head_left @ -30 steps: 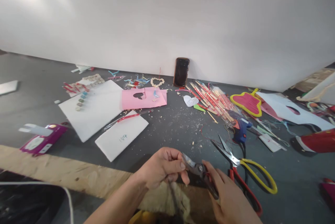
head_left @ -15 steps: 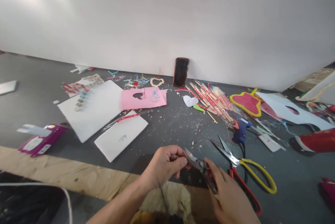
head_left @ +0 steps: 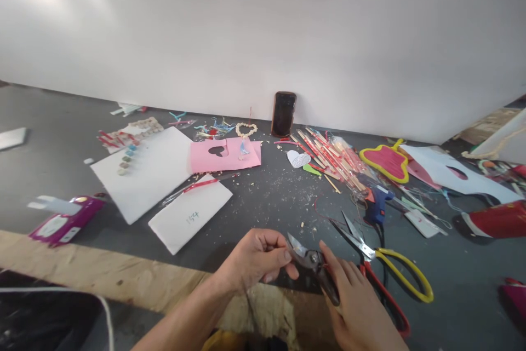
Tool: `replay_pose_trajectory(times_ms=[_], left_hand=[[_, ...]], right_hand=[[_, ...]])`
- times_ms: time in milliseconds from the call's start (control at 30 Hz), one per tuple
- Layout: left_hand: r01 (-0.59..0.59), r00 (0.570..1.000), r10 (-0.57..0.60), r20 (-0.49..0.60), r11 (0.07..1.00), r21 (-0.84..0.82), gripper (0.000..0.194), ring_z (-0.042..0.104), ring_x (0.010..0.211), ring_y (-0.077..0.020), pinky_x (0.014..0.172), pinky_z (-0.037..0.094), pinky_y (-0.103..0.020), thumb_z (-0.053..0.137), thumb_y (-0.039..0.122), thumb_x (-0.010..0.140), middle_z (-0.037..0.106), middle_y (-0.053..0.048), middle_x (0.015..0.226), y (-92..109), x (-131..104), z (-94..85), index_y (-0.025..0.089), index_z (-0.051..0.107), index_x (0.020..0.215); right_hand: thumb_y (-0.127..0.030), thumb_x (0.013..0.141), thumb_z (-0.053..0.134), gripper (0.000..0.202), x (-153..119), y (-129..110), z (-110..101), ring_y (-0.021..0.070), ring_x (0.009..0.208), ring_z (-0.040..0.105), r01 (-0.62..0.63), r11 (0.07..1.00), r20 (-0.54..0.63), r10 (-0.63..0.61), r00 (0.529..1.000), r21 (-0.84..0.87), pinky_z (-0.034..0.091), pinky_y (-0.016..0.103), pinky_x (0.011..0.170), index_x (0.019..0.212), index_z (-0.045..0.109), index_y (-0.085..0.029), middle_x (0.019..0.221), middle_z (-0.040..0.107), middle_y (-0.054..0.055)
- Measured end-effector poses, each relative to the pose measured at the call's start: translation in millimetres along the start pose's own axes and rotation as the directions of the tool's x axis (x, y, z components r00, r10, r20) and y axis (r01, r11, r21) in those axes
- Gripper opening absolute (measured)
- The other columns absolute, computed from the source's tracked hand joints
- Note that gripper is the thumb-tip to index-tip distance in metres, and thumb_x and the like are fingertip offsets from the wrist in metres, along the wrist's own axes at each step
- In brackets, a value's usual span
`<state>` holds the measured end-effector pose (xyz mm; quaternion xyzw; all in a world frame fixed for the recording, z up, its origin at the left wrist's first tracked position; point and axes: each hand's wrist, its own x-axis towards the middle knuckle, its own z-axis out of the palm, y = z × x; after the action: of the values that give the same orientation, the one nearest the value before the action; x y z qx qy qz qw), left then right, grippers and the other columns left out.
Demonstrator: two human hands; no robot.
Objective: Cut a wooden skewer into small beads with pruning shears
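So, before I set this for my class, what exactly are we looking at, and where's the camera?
There is no machine: these are a person's bare hands, filmed by one head-worn camera looking forward and down. The right hand holds pruning shears; the left hand is beside their blades, and anything it pinches is unclear. On the dark table lie scissors, a blue glue gun, sticks with red on them, pink card and a white slab marked 154. Behind, a smartphone stands upright.

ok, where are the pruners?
Head view, lower center: the pruners are in the right hand, tips near the left hand, left of the scissors.
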<state>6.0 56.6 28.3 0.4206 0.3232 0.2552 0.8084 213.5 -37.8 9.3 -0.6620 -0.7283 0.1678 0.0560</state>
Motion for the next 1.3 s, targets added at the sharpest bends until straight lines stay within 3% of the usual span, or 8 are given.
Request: replay_pose_trajectory(times_ms=[467,567,733,833,1300], left_hand=[[0.055,0.998,-0.056,-0.001,0.997,-0.047,0.025,0.03,0.034,-0.0012,0.036,0.017,-0.019,0.064,0.035,0.073,0.067,-0.007,0.063,-2.0,2.2,-1.1,0.01,0.058,0.07],[0.05,0.998,-0.049,-0.043,0.998,0.033,0.024,0.031,0.035,-0.0014,0.037,0.02,-0.018,0.06,0.034,0.075,0.067,-0.007,0.065,-2.3,2.9,0.2,0.01,0.06,0.073],[0.013,0.99,0.032,-0.14,0.953,0.304,0.02,0.044,0.043,-0.0043,0.043,0.029,-0.018,0.057,0.03,0.076,0.067,-0.006,0.073,3.8,1.1,5.9,0.011,0.063,0.077],[-0.003,0.985,0.063,-0.159,0.934,0.357,0.021,0.045,0.044,-0.005,0.044,0.032,-0.018,0.055,0.031,0.077,0.066,-0.005,0.071,5.8,-0.1,7.7,0.011,0.063,0.074],[-0.005,1.0,0.005,-0.002,1.0,-0.009,0.03,0.033,0.036,-0.0019,0.039,0.021,-0.02,0.063,0.039,0.075,0.068,-0.009,0.067,-3.0,-1.0,0.3,0.009,0.061,0.072]], right_hand=[[-0.008,0.067,0.042,0.071,1.0,-8.3,0.5,0.0241,0.103,0.054,-0.038,0.996,0.097,0.03,0.995,0.08,0.042,0.036,0.089,0.137,0.031,-0.01,0.115,0.056,0.015],[-0.008,0.069,0.041,0.068,2.3,-6.3,-1.6,0.0231,0.103,0.055,-0.039,0.997,0.121,0.03,0.992,0.072,0.043,0.035,0.088,0.136,0.031,-0.01,0.115,0.056,0.014],[-0.008,0.071,0.04,0.067,3.9,-8.5,-4.6,0.0227,0.101,0.055,-0.058,0.996,0.074,0.053,0.996,0.062,0.044,0.035,0.087,0.137,0.03,-0.012,0.116,0.056,0.014],[-0.007,0.069,0.041,0.073,3.6,-8.8,-4.1,0.0237,0.101,0.055,-0.056,0.998,0.053,0.054,0.997,0.041,0.043,0.038,0.087,0.14,0.024,-0.014,0.116,0.056,0.013],[-0.004,0.063,0.041,0.086,4.7,-2.5,-3.7,0.0269,0.115,0.044,-0.013,1.0,0.11,0.011,0.994,0.013,0.039,0.045,0.092,0.144,0.014,-0.018,0.13,0.048,0.011]])
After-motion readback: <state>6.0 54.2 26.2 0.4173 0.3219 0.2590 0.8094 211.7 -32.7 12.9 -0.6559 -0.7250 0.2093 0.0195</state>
